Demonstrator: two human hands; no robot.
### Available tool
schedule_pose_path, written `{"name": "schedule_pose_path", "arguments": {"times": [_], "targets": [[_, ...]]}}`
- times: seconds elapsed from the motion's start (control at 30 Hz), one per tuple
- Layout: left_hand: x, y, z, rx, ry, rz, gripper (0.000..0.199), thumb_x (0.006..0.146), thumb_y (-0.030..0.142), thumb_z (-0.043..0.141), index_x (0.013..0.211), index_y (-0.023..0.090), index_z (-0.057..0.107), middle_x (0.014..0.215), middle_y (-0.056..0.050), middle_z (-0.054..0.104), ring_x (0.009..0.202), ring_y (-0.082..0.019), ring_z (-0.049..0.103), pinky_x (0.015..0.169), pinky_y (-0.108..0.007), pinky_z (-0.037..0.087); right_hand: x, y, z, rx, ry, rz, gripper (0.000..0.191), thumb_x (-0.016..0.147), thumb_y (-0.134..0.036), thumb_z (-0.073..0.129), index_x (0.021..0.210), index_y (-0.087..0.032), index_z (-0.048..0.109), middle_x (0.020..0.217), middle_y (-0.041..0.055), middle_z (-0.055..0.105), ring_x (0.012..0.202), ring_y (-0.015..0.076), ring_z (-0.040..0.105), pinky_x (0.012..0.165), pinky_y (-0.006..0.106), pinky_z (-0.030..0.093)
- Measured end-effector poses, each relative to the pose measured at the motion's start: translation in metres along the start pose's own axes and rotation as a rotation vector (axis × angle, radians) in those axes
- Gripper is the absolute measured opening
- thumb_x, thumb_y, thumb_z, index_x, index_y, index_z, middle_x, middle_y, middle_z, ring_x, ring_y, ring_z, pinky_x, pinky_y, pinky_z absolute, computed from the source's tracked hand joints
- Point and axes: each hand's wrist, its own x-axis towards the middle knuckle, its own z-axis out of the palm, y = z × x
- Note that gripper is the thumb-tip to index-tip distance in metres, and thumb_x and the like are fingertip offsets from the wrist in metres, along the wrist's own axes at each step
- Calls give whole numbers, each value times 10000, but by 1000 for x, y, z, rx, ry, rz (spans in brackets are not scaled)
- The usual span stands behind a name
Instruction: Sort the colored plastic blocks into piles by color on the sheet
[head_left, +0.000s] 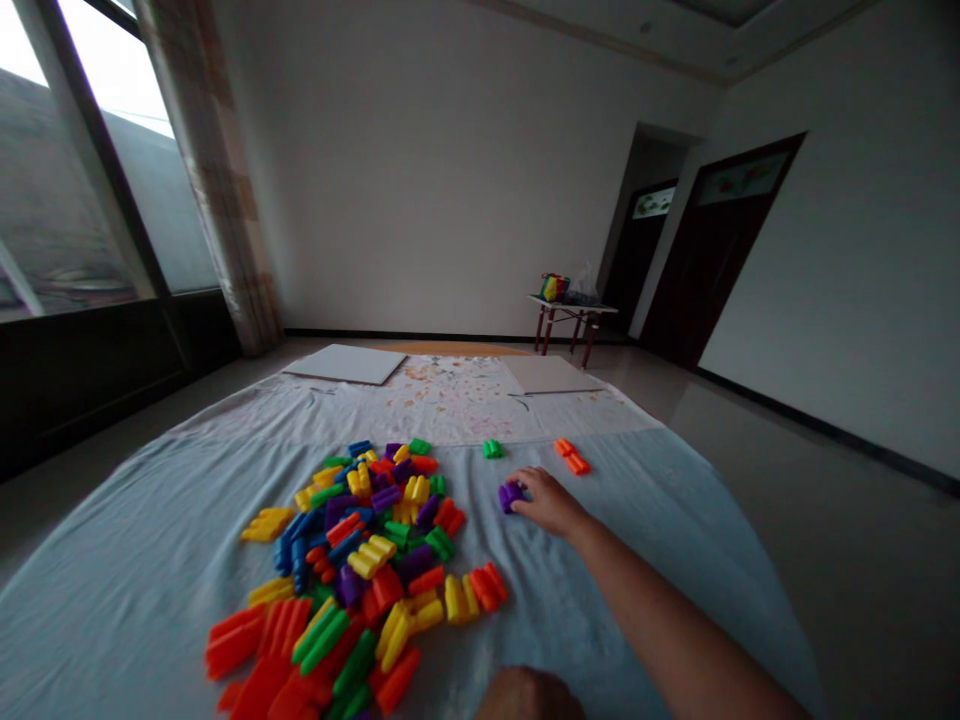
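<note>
Right hand (551, 503) curled against a purple plastic block (510, 496) at 3 o'clock from a large multicoloured block heap (367, 540), one green block (492, 449) and orange blocks (571, 456) lying apart at 2 o'clock; left hand (525, 695) cut off at 6 o'clock, either hand's grip impossible to tell.

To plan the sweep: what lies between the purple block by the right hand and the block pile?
Only bare pale blue sheet, in the head view.
</note>
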Motion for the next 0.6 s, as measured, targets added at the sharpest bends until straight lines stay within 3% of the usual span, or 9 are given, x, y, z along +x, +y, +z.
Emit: {"name": "schedule_pose_path", "arguments": {"times": [0.2, 0.37, 0.5, 0.6], "targets": [[-5, 7, -11, -64, -54, 32, 58, 664, 133, 576, 636, 154, 623, 615, 18, 553, 549, -66, 367, 466, -189, 240, 0, 2, 0, -17, -14, 25, 289, 660, -58, 609, 916, -190, 626, 957, 42, 650, 927, 191, 582, 856, 325, 439], [-29, 24, -33, -278, 53, 141, 95, 647, 88, 545, 575, 149, 543, 554, 47, 444, 538, -51, 349, 500, -168, 267, -1, 0, -3, -16, -9, 37, 325, 649, -67, 633, 947, -195, 615, 984, 47, 635, 961, 201, 573, 891, 353, 425], [-35, 32, -38, -331, 78, 163, 118, 630, 62, 542, 554, 147, 513, 541, 50, 405, 528, -50, 349, 508, -168, 276, -13, -21, -11, 60, 48, -41, 359, 691, -128, 643, 1040, -196, 597, 1056, 67, 610, 1037, 209, 546, 937, 371, 409], [-34, 32, -37, -326, 83, 184, 133, 631, 56, 548, 544, 144, 499, 537, 49, 402, 526, -49, 345, 520, -174, 280, -33, -46, -14, 184, -79, -123, 336, 725, -195, 652, 1058, -210, 605, 1077, 63, 617, 1019, 205, 564, 912, 358, 434]]}}
